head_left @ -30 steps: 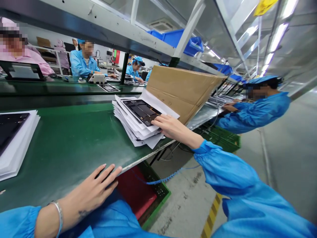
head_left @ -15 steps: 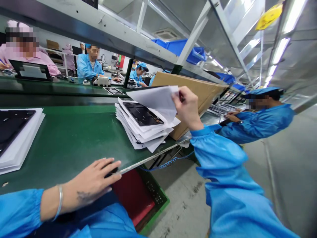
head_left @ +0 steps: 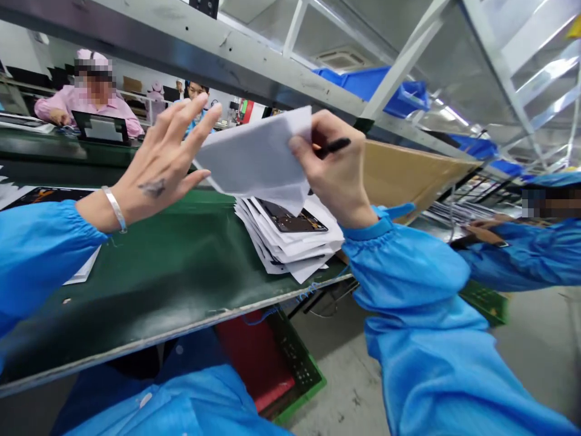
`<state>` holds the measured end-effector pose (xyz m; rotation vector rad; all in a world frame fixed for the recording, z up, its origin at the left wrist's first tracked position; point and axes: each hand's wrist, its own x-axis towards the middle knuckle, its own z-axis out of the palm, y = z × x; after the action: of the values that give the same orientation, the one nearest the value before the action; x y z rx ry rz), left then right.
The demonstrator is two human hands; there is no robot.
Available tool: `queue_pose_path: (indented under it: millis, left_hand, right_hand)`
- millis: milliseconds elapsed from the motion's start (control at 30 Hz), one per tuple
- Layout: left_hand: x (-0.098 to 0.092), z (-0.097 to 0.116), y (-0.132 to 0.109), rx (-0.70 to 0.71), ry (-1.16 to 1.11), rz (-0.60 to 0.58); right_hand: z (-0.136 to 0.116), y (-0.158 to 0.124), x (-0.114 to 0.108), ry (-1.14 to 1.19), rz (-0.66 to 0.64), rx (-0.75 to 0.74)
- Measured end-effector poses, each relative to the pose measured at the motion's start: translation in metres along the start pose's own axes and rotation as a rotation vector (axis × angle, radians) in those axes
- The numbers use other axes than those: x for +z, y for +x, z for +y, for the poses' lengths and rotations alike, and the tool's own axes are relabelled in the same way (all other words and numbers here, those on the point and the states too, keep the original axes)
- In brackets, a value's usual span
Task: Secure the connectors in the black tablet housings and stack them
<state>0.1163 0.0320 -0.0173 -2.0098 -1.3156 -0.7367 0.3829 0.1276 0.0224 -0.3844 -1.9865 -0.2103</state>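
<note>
Partly behind paper [head_left: 258, 154], black panel [head_left: 305, 224].

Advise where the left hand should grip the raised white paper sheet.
Probably pinch the thin sheet at its left end, coming from the left: the right hand holds its right edge, and the open left hand is beside the left end.

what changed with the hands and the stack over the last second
The right hand took hold of a white sheet at the stack and lifted it up and to the left. The left hand rose from the table's edge to the sheet's left end, fingers open; whether it touches is unclear. The stack stayed on the green table, the cardboard behind it.
</note>
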Motion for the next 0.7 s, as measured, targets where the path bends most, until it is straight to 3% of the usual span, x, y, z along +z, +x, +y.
queue_pose_path:
  millis: [167, 367, 467, 567, 700]
  left_hand:
    - [-0.002, -0.002, -0.015, 0.086, 0.037, -0.001]
    - [0.007, -0.025, -0.051, 0.066, 0.076, -0.045]
    - [0.006, -0.036, -0.065, 0.022, 0.085, -0.051]
    - [0.006, -0.04, -0.075, -0.021, 0.086, -0.065]
    - [0.01, -0.036, -0.083, -0.011, 0.111, -0.123]
  right_hand:
    - [0.014, 0.031, 0.007, -0.033, -0.068, 0.023]
    - [0.029, 0.043, -0.031, -0.27, 0.017, 0.01]
    - [0.032, 0.025, -0.044, -0.39, -0.038, -0.08]
    - [0.047, -0.012, -0.047, -0.486, -0.264, -0.229]
    - [0.072, -0.072, -0.043, -0.483, -0.491, -0.309]
